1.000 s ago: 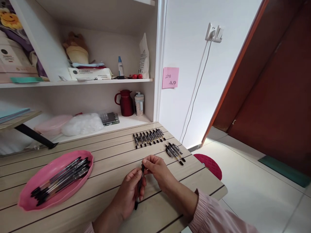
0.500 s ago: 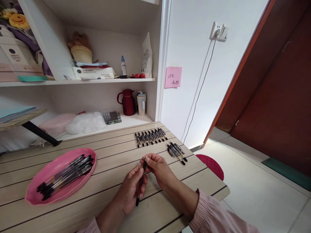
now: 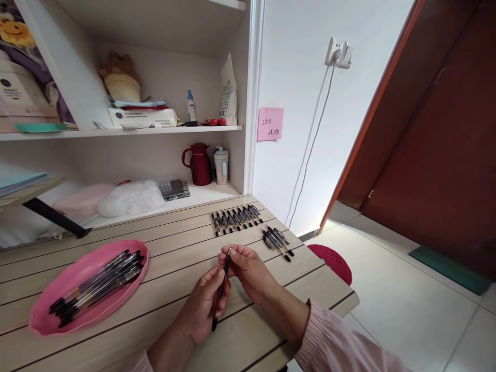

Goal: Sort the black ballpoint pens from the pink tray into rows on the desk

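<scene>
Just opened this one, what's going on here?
A person is handling a dark pen with both hands over a wooden table. The left hand grips its body, while the right hand's fingers are at its upper end. To the left, a pink tray holds a pile of pens. Beyond the hands lie a neat row of pens and, closer and further right, a smaller group of pens.
</scene>
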Available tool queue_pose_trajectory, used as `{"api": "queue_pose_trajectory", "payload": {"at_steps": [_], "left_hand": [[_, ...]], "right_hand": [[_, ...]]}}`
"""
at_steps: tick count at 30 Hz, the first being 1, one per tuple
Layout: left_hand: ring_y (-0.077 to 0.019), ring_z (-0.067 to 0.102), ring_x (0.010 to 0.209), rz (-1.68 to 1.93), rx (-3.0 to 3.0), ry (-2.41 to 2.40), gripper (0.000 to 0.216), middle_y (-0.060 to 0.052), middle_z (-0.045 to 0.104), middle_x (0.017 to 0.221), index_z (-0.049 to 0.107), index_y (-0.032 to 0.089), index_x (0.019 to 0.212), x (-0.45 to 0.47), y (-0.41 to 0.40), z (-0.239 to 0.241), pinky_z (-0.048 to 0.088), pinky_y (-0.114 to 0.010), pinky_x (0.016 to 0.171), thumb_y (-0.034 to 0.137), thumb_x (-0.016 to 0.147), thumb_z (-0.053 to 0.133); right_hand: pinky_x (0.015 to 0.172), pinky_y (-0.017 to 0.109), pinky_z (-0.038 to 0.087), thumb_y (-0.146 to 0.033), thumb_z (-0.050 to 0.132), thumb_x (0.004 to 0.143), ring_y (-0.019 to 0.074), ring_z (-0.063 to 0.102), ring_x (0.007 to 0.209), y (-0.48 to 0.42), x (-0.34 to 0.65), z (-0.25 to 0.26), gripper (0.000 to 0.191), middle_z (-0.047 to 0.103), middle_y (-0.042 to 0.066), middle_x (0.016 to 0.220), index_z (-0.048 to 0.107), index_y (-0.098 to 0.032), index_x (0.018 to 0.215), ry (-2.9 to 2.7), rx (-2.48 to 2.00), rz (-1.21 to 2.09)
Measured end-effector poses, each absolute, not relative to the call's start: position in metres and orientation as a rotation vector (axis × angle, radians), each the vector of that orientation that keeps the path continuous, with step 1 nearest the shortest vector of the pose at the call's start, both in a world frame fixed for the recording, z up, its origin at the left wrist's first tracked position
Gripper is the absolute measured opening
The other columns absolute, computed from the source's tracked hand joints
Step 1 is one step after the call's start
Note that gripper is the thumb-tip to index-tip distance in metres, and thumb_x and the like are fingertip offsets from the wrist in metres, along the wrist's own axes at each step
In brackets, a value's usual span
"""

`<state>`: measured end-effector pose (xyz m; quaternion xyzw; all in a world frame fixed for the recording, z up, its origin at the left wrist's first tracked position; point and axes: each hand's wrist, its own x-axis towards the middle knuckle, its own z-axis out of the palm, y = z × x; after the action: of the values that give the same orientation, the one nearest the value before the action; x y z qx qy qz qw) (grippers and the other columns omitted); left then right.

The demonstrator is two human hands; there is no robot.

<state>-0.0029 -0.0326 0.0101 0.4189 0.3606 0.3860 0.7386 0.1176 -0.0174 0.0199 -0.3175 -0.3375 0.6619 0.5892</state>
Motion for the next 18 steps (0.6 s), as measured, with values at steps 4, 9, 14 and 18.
{"api": "queue_pose_trajectory", "payload": {"at_steps": [4, 9, 14, 18], "left_hand": [[-0.0013, 0.032, 0.035, 0.832, 0.926, 0.777, 0.023, 0.005, 0.048, 0.058, 0.051, 0.017, 0.080, -0.004, -0.032, 0.009, 0.018, -0.015, 0.033, 0.040, 0.076, 0.054], [-0.0019, 0.034, 0.036, 0.832, 0.887, 0.808, 0.024, 0.005, 0.048, 0.060, 0.054, 0.017, 0.087, -0.005, -0.033, 0.010, 0.019, -0.015, 0.033, 0.039, 0.076, 0.055], [-0.0022, 0.034, 0.037, 0.818, 0.876, 0.800, 0.025, 0.005, 0.048, 0.060, 0.055, 0.017, 0.088, -0.006, -0.033, 0.011, 0.020, -0.016, 0.033, 0.039, 0.075, 0.055], [-0.0020, 0.033, 0.037, 0.801, 0.898, 0.792, 0.023, 0.005, 0.048, 0.061, 0.054, 0.017, 0.089, -0.006, -0.033, 0.011, 0.020, -0.016, 0.034, 0.038, 0.077, 0.053]], "right_hand": [[0.051, 0.022, 0.038, -0.042, 0.069, 0.060, 0.0100, 0.053, 0.058, -0.012, 0.122, 0.024, 0.035, 0.062, 0.003, 0.070, 0.062, -0.015, 0.082, -0.767, -0.733, 1.485], [0.057, 0.026, 0.041, -0.040, 0.063, 0.065, 0.0132, 0.055, 0.062, 0.001, 0.164, 0.028, 0.033, 0.061, 0.002, 0.064, 0.063, -0.015, 0.087, -0.982, -1.080, 1.074], [0.064, 0.028, 0.040, -0.028, 0.053, 0.073, 0.0180, 0.059, 0.072, -0.009, 0.218, 0.017, 0.018, 0.067, 0.004, 0.077, 0.067, -0.018, 0.080, -1.463, -1.697, 0.500], [0.063, 0.024, 0.036, -0.019, 0.044, 0.079, 0.0178, 0.059, 0.080, -0.024, 0.234, 0.011, 0.023, 0.066, 0.004, 0.081, 0.067, -0.021, 0.078, -1.740, -2.022, 0.199]]}}
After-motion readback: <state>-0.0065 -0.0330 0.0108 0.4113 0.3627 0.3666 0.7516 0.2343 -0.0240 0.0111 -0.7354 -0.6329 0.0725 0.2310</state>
